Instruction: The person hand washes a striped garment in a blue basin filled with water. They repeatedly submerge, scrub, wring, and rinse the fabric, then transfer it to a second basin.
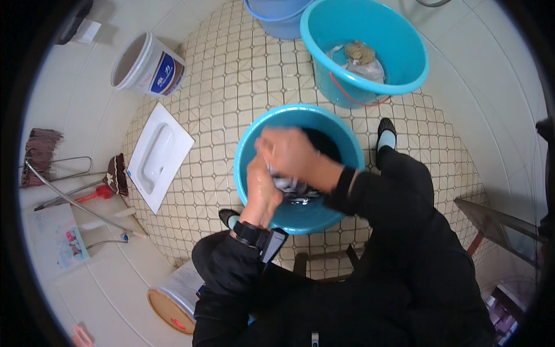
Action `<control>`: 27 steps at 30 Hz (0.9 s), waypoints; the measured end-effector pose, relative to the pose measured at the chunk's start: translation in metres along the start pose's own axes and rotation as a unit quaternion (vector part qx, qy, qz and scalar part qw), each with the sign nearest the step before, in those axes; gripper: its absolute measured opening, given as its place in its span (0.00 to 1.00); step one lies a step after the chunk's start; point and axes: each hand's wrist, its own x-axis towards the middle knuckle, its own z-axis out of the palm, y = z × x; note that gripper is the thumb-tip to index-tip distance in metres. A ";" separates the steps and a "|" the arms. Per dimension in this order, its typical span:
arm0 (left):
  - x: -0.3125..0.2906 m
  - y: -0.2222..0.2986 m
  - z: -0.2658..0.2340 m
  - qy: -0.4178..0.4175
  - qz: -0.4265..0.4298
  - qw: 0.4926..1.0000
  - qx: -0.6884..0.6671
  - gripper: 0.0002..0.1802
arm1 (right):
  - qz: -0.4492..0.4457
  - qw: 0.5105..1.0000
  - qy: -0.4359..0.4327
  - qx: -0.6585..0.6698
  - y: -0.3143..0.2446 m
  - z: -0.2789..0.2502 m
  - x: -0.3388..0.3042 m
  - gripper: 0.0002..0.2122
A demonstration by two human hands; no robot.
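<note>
1. The turquoise tub [299,108] stood on the tiled floor [214,104] with a shoe at 2 o'clock and another at 8 o'clock, presumably so both arms could reach it evenly.
2. Pale cloth [286,185] lay bunched near the tub's centre, under and between the hands; keeping it inside the rim probably let drips fall back into the tub.
3. The right hand [293,153], coming in from 4 o'clock, was blurred, its fingers curled in narrowly on the cloth, likely for a firm hold on a wet, slippery fold.
4. The left hand [263,188] rose from 7 o'clock, pressed against the right, perhaps as a brace. Its fingertips were hidden, so I could not tell how tightly they closed.
5. Dark material [324,141] filled the tub's 1 o'clock side, apart from the busy fingers.
6. Outside the tub, a larger turquoise bucket [352,26] stood at 1 o'clock, holding a tan bundle [361,53]; it was perhaps set close for easy reach.
</note>
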 end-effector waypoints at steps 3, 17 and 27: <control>-0.004 0.021 0.004 -0.011 -0.024 0.998 0.062 0.25 | 0.103 0.986 -0.121 0.045 0.032 -0.009 0.015 0.15; -0.009 0.050 -0.035 -0.023 -0.114 0.958 0.262 0.28 | 0.096 0.992 -0.021 -0.077 0.061 -0.041 0.011 0.19; -0.004 0.039 -0.037 -0.120 -0.125 0.983 0.065 0.35 | 0.452 0.811 -0.287 0.234 0.032 -0.015 -0.049 0.14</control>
